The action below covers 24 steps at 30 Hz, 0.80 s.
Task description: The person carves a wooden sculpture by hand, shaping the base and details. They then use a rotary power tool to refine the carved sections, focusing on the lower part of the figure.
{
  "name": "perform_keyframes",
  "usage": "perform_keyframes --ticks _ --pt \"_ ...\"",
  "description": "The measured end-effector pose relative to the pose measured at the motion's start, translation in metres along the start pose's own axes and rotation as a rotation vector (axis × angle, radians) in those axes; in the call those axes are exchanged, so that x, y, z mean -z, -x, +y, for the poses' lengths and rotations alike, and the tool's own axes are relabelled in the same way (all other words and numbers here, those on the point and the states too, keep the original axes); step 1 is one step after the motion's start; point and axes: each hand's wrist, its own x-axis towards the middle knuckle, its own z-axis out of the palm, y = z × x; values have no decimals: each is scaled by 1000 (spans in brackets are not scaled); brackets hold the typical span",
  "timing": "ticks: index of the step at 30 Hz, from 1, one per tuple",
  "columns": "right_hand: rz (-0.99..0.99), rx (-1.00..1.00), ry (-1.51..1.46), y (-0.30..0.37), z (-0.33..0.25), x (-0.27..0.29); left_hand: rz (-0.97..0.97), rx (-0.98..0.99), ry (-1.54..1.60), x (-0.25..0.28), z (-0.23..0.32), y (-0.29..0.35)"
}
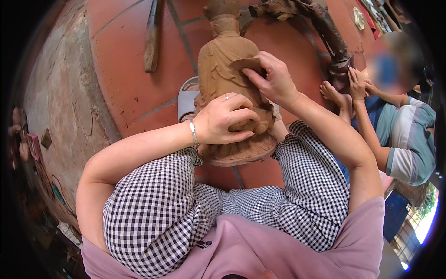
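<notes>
A brown carved wooden statue (225, 51) of a robed figure stands between my legs on the tiled floor, its round base toward me. My right hand (277, 83) pinches a bent brown piece of sandpaper (248, 64) between thumb and fingers, against the statue's upper body on the right. Lower down, my left hand (222, 122) is curled round the statue just above its base. Its fingertips press on the carved folds, and part of the statue is hidden beneath that hand.
A long wooden-handled tool (153, 44) lies on the red tiles, far left. At the far right another person (395, 135) sits with hands on a dark, twisted wooden piece (327, 35). A rough concrete ledge (76, 93) runs along the left. A grey sandal (186, 100) shows beside the statue.
</notes>
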Motion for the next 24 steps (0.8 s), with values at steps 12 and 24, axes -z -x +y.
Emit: perform_keyframes --ticks 12,24 --pt "91 129 12 0 1 -3 -57 8 -4 7 5 -12" --pt "85 149 1 3 2 -9 -63 5 -54 7 15 -17"
